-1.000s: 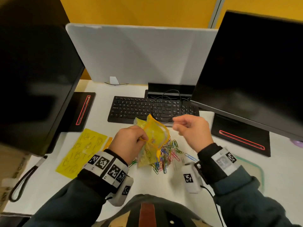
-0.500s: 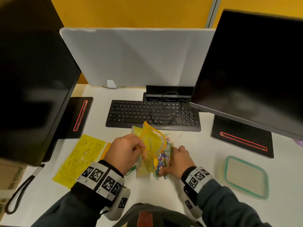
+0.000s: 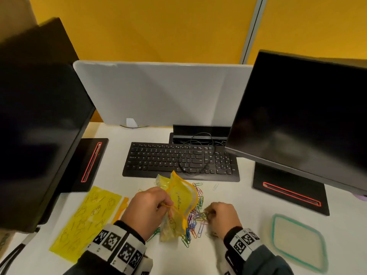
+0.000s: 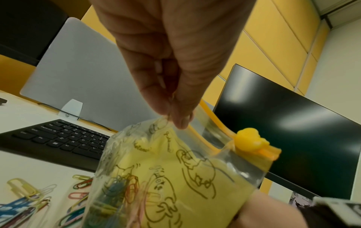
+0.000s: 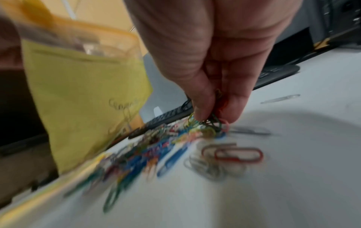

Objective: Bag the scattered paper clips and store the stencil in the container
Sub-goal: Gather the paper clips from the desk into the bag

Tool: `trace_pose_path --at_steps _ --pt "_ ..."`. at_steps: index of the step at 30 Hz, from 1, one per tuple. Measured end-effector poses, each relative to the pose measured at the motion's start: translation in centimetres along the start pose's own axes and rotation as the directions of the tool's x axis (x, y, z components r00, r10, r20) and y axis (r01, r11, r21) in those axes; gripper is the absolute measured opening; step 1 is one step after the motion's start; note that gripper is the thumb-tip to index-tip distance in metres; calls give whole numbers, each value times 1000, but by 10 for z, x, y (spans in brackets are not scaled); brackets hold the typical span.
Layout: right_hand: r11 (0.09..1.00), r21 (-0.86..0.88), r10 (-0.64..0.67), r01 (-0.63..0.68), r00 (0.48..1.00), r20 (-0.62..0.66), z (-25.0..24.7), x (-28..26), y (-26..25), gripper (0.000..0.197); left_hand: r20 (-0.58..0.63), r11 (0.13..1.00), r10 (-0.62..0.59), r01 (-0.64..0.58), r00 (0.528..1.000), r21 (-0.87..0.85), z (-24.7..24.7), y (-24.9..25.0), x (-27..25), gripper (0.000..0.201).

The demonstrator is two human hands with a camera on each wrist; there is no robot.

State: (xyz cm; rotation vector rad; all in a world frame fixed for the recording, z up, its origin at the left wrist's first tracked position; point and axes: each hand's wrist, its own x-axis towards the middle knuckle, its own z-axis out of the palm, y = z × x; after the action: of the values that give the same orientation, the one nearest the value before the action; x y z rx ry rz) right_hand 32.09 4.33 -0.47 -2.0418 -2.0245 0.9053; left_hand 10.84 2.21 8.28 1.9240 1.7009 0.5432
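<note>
Two dark monitors (image 3: 309,124) flank a black keyboard (image 3: 180,159) on the white desk (image 3: 248,197); the container (image 3: 298,242) sits at the right edge, the yellow stencil (image 3: 85,221) lies flat at the left. The left hand (image 3: 147,210) pinches the rim of the yellow zip bag (image 3: 182,199) – some clips already inside. The right hand (image 3: 222,217) grasps a bunch from the paper clips (image 3: 195,223) heaped beside the bag

Glossy clear-and-yellow plastic zip bag (image 4: 175,177); smooth, colour-coated wire paper clips (image 3: 195,221); translucent yellow plastic stencil (image 3: 85,221); matt white desk (image 3: 238,195); glossy black monitor screen (image 3: 307,120).
</note>
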Motion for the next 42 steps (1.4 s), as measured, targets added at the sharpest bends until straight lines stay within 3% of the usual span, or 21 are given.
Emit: trace_pose_path --at_steps 5,10,12,16,21,24,27,30,33,35,39,42 --pt "948 319 54 -10 990 -127 -39 -11 -6 26 40 1000 14 -14 999 11 -2 -1 6 17" --pt "728 663 -54 177 978 -202 -90 -27 -51 23 51 999 35 -36 998 27 -6 6 12 15" --pt "711 670 -111 213 975 -193 -96 -26 -70 20 34 998 52 -54 998 40 -9 11 15 16" --pt "779 600 -138 180 984 -116 -85 -18 -89 20 -17 995 98 -98 995 20 -18 20 16 13" --pt "715 659 -78 234 963 -256 -91 -21 -78 17 -72 998 53 -51 996 19 -28 16 9 16" --pt "844 534 27 53 990 -141 -76 -23 -41 18 -101 1000 11 -9 995 15 -30 8 -1 16" --pt "960 232 134 -154 986 98 -39 -29 -12 56 -132 1000 -31 31 991 -4 -31 6 -14 17" --pt "990 42 128 -138 974 190 -4 -36 -11 91 -140 998 -58 54 988 -34 -28 -1 -24 17" --pt "992 -79 106 -94 981 160 19 -35 -23 104 -156 995 -103 98 982 -35 -27 -8 -33 16" --pt "989 -134 84 -66 986 141 27 -29 -31 92 -162 993 -118 117 980 -16 -28 -11 -38 17" --pt "987 -158 -12 18 999 39 34 -14 -35 41 -173 991 -130 130 976 -12 -32 -14 -42 16" --pt "987 -152 -46 46 999 9 35 -7 -29 25 -176 989 -145 149 974 6 -36 -19 -44 13"
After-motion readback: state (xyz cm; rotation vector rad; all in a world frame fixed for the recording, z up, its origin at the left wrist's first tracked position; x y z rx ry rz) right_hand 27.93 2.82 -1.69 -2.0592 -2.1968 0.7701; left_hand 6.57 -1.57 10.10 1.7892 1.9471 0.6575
